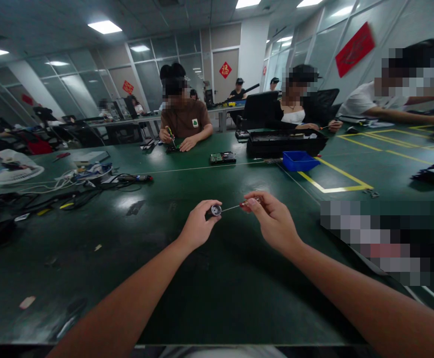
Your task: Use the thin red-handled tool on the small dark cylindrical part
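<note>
My left hand (197, 226) is closed around a small dark cylindrical part (214, 211) with a silvery round end facing me. What kind of part it is I cannot make out. A screwdriver (247, 203) with a reddish, see-through handle is gripped in my right hand (274, 219). Its thin metal shaft points left and meets the side of the cylindrical part; whether the tip sits in a screw is too small to tell. Both hands are held above the green table (217, 293).
Cables (71, 194) and tools lie to the left. Ahead are a circuit-board device (222, 157), a blue bin (299, 161) and a long black box (286, 144). A pixelated object (381, 241) lies right. Across the table a person (185, 114) in brown works with a screwdriver.
</note>
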{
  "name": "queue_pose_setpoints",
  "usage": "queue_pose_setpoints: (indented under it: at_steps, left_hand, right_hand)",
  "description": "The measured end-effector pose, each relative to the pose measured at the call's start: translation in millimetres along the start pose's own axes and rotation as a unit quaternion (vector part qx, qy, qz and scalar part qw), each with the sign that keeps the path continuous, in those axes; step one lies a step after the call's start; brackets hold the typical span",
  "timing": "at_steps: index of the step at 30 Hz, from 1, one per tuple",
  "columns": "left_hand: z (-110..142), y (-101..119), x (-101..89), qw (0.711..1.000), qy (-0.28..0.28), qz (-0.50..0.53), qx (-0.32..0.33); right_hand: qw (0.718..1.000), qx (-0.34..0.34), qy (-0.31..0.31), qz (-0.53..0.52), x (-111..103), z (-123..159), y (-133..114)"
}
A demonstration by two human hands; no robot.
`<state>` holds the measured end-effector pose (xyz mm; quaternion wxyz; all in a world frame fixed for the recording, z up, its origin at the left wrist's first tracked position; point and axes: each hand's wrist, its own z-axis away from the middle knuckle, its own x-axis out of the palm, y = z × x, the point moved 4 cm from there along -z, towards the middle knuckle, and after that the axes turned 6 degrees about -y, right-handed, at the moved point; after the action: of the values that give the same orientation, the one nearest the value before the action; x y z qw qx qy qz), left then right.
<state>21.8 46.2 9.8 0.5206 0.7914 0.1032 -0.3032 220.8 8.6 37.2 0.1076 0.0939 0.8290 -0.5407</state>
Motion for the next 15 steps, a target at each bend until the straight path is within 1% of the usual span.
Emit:
queue_pose_setpoints:
  at_steps: [7, 10, 12, 15]
  left_hand:
    - [0.8, 2.1, 1.8, 1.000, 0.000, 0.003, -0.009]
    - [0.8, 2.1, 1.4, 1.000, -0.002, -0.012, 0.002]
    - [0.9, 1.5, 0.9, 1.000, -0.004, -0.024, 0.014]
    - [1.3, 0.9, 0.3, 0.999, -0.005, -0.039, 0.030]
  right_hand:
    - [1.000, -0.004, -0.003, 0.027, 1.9, -0.3, 5.3]
    - [0.999, -0.007, -0.009, 0.040, 1.6, 0.3, 3.2]
    - [0.998, -0.012, -0.005, 0.068, 0.5, 0.8, -0.6]
    - [0.990, -0.020, 0.000, 0.138, -1.8, 1.5, -7.0]
